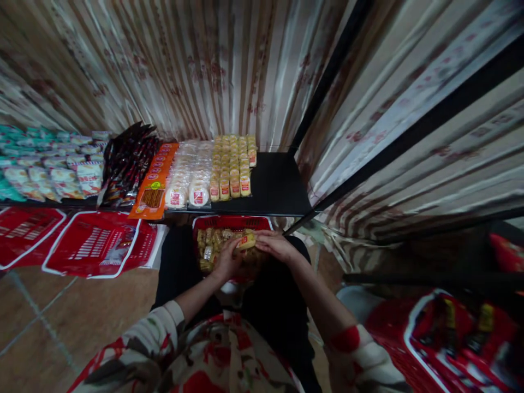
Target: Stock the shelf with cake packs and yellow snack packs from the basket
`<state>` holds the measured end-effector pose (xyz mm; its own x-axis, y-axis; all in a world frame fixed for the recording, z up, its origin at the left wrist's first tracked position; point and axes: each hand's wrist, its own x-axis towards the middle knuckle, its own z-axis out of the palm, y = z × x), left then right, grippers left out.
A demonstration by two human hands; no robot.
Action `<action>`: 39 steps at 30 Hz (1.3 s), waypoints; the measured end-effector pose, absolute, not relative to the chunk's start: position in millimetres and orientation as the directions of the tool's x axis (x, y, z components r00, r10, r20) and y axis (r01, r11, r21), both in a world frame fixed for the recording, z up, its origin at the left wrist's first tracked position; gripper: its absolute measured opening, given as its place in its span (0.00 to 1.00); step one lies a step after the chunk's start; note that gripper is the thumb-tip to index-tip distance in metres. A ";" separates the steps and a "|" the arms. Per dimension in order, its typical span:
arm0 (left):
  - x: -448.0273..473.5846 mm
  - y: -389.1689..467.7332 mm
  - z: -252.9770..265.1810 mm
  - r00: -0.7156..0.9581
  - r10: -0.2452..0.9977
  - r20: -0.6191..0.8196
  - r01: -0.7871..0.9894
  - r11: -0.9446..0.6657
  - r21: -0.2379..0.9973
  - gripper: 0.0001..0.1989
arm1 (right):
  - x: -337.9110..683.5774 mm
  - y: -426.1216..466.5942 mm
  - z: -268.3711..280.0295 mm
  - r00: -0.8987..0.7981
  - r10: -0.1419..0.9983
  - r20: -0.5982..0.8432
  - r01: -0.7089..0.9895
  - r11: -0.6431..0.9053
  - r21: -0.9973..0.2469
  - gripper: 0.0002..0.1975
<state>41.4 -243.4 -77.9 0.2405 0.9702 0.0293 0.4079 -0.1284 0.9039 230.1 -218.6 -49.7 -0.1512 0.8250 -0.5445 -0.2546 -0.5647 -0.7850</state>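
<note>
Over a red basket (pixel 265 222) between my knees, a small yellow wrapped snack cake (pixel 246 241) is in my hands. My left hand (pixel 227 261) grips its left end, fingers closed. At the other end, the fingers of my right hand (pixel 278 246) pinch the wrapper; part of that grip is hard to make out. Loose packs of the same yellow kind (pixel 210 238) fill the basket below. Rows of matching yellow packs (pixel 231 169) stand on the black shelf (pixel 276 183) in front of me.
Left of the yellow rows are round white packs (pixel 198 194), an orange snack bag (pixel 151 188), dark packets (pixel 131 158) and white-and-teal packets (pixel 67 172). Red baskets (pixel 92 243) with white handles sit below left, another red basket (pixel 393 322) at lower right. A black post (pixel 331 71) rises at the shelf's right end.
</note>
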 end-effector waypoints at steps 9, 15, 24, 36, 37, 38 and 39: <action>71.2 -235.6 -42.1 0.148 0.989 -0.001 0.260 -0.038 0.965 0.17 | 267.9 -218.1 -14.4 -0.180 0.867 -0.465 -0.320 -0.498 -0.806 0.12; 79.0 -229.1 -25.3 0.130 0.989 -0.077 0.118 0.061 0.991 0.16 | 278.8 -208.9 -5.9 -0.175 0.893 -0.416 -0.323 -0.451 -0.832 0.12; 85.6 -192.4 -4.2 -0.009 0.997 -0.081 0.199 0.081 0.977 0.09 | 272.3 -217.6 -7.7 -0.148 0.925 -0.349 -0.395 -0.379 -0.837 0.14; 112.1 -159.4 28.6 0.175 0.969 0.175 0.333 -0.226 0.916 0.12 | 272.8 -193.4 10.0 -0.105 0.965 -0.241 -0.090 -0.250 -0.964 0.23; 116.1 -155.4 31.6 0.173 0.966 0.192 0.339 -0.241 0.910 0.12 | 273.3 -188.3 10.3 -0.100 0.968 -0.229 -0.079 -0.237 -0.968 0.23; 120.2 -151.6 34.2 0.159 0.966 0.206 0.343 -0.250 0.905 0.12 | 273.9 -182.9 10.5 -0.091 0.973 -0.213 -0.073 -0.220 -0.973 0.22; 124.5 -148.1 36.6 0.134 0.966 0.219 0.350 -0.253 0.902 0.12 | 274.7 -177.0 10.6 -0.072 0.978 -0.197 -0.067 -0.202 -0.977 0.21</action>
<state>124.5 -148.1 36.6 0.1345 0.9663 0.2193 0.3500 -0.2534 0.9018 274.7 -177.0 10.6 -0.0716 0.9778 -0.1968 -0.0673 -0.2016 -0.9772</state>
